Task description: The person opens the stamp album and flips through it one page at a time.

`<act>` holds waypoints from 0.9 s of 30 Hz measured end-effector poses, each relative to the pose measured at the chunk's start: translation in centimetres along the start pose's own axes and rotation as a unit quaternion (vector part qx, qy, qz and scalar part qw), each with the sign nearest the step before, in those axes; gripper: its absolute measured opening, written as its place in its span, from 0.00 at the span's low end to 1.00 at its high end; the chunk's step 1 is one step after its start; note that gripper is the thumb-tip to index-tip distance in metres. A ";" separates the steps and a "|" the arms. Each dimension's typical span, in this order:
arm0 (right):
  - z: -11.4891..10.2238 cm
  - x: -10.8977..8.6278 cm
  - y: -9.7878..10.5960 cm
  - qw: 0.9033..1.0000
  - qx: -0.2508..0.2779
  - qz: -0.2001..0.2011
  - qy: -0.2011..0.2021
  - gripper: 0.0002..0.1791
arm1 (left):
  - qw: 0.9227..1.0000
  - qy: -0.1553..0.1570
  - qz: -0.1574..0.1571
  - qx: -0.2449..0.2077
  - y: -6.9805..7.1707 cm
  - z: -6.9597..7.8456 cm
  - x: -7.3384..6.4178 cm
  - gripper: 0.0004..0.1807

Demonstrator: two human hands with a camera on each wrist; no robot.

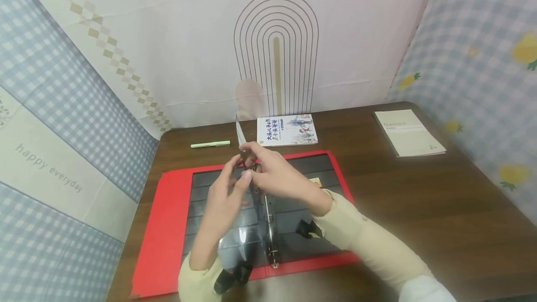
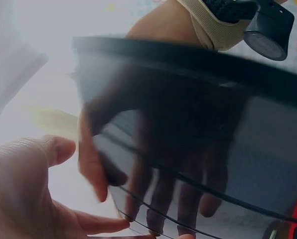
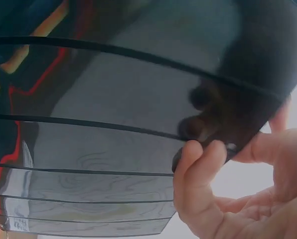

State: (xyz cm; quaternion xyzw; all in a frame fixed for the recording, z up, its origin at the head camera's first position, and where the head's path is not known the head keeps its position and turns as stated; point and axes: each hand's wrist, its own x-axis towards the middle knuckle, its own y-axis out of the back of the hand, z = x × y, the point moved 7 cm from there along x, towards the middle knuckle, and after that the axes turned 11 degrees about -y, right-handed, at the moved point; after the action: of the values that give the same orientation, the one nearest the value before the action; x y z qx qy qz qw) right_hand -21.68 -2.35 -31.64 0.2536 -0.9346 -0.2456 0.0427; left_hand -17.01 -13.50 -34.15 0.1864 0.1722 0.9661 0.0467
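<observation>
A red ring binder [image 1: 161,227] lies spread on the table, with black pages crossed by horizontal strips and metal rings [image 1: 269,227] along its spine. One black album page [image 3: 113,149] stands raised, seen nearly edge-on in the head view. My right hand [image 1: 278,174] pinches the edge of that page between thumb and fingers; the right wrist view shows the curled fingers [image 3: 198,169] at its corner. Beside the same edge is my left hand [image 1: 222,202], fingers fairly straight, the thumb apart from the page in the left wrist view. Dark reflections on the sheet partly obscure the fingers.
A light green pen [image 1: 210,144] and an illustrated book [image 1: 287,130] lie behind the binder. At the right is a pale notebook [image 1: 409,133]. A small cream-coloured piece [image 1: 315,182] shows on the right-hand page. Patterned cloths enclose the brown table [image 1: 402,209].
</observation>
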 end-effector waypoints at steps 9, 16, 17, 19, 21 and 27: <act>0.1 0.8 -0.9 0.999 -0.005 -0.030 0.017 0.30 | 0.999 0.020 -0.024 0.012 1.2 -0.2 0.2 0.37; 1.0 0.9 -0.9 0.999 0.020 -0.045 0.020 0.24 | 0.998 0.052 -0.024 0.004 2.1 -0.8 0.0 0.36; 1.2 0.8 -0.7 0.999 0.024 -0.044 0.018 0.23 | 0.998 0.055 -0.021 0.000 2.3 -0.9 -0.1 0.34; 1.5 0.8 -0.3 0.999 0.026 -0.037 0.016 0.23 | 0.998 0.062 -0.015 -0.005 2.7 -1.1 -0.3 0.32; 1.8 0.8 0.2 0.999 0.024 -0.029 0.017 0.22 | 0.997 0.070 -0.004 -0.011 3.2 -1.3 -0.5 0.30; 3.1 0.7 1.4 1.000 0.020 -0.015 -0.001 0.20 | 0.996 0.087 0.033 -0.002 4.7 -2.1 -1.1 0.24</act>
State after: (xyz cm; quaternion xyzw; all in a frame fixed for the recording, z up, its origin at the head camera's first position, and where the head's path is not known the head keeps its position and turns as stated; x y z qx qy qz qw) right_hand -23.57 -0.26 -33.71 0.2686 -0.9355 -0.2274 0.0331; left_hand -16.92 -18.72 -34.71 0.1073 0.1676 0.9800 -0.0004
